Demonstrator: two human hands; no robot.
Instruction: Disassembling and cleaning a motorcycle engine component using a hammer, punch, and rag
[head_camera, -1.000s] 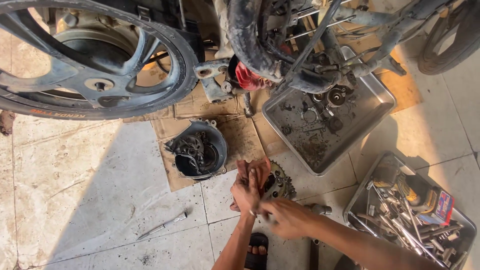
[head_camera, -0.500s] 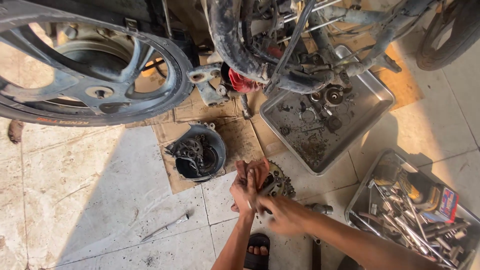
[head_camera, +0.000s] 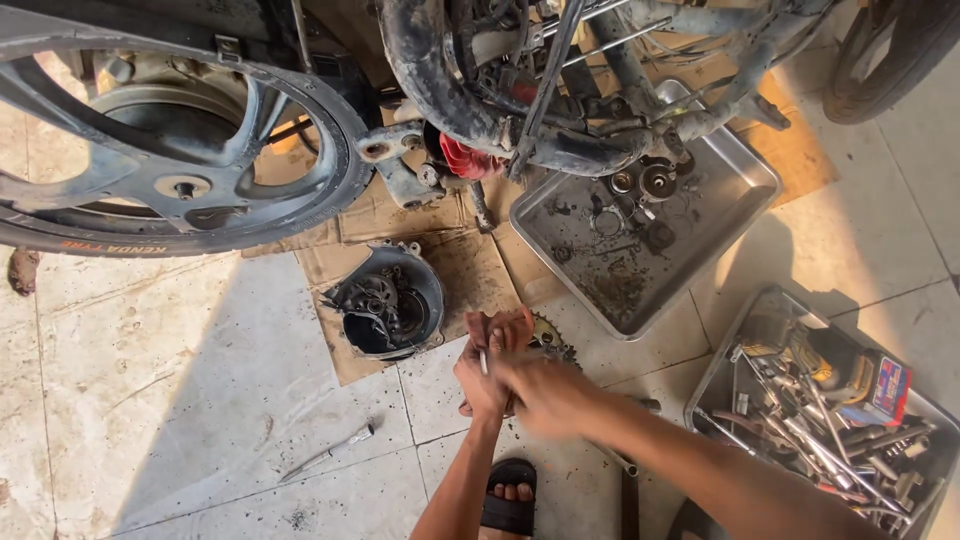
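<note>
My left hand (head_camera: 484, 372) and my right hand (head_camera: 548, 392) are pressed together low in the middle of the head view. Both close around a small pale metal part (head_camera: 483, 361) that shows only as a thin sliver between the fingers. The right hand is blurred and overlaps the left from the right side. Just behind the hands, a toothed sprocket (head_camera: 553, 340) lies on the tiled floor, partly hidden by them. A round dark engine cover (head_camera: 388, 302) sits on cardboard to the upper left of the hands.
A motorcycle's rear wheel (head_camera: 170, 170) and frame (head_camera: 520, 90) fill the top. A steel tray (head_camera: 730, 185) holds small greasy parts, and a second tray (head_camera: 720, 385) at right holds several tools. A wrench (head_camera: 330, 452) lies on the tiles; my sandalled foot (head_camera: 508, 497) is below.
My hands stay locked together in the same spot above the sprocket. The right hand has shifted slightly over the left and is now blurred. The view has tilted a little.
</note>
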